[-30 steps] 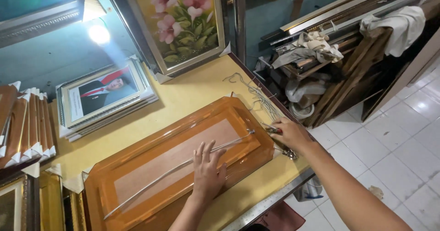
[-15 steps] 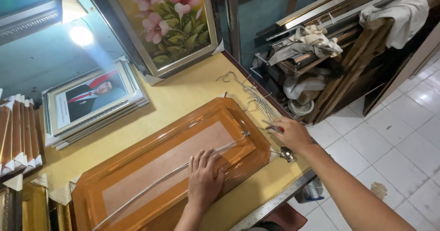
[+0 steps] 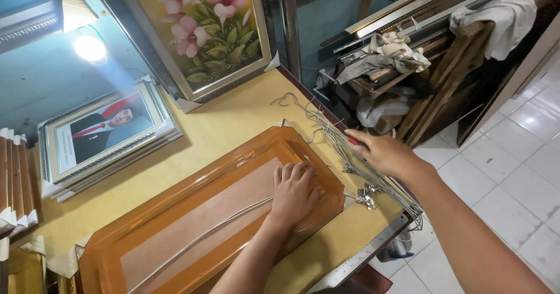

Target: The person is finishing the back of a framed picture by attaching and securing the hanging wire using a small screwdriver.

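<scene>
Head view shows the left hand (image 3: 294, 192) pressed flat, fingers spread and gripping nothing, on the brown backing of an orange frame (image 3: 198, 224) lying face down on the yellow worktop (image 3: 233, 119). Just beside it, the right hand (image 3: 385, 153) rests with loosely curled fingers on a bundle of hanging wires (image 3: 350, 151) at the worktop's edge. A flower painting (image 3: 201, 28) and a stack of portrait frames (image 3: 105, 133) crowd the far side.

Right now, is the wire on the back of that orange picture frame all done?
Not quite. Done: one wire already lies across the backing of the orange frame, which is face down on the yellow table. In hand: the left hand presses the frame's right end while the right hand rests on the bundle of spare wires. Left: whether the wire's ends are fastened can't be seen; small metal fittings sit loose.
</scene>
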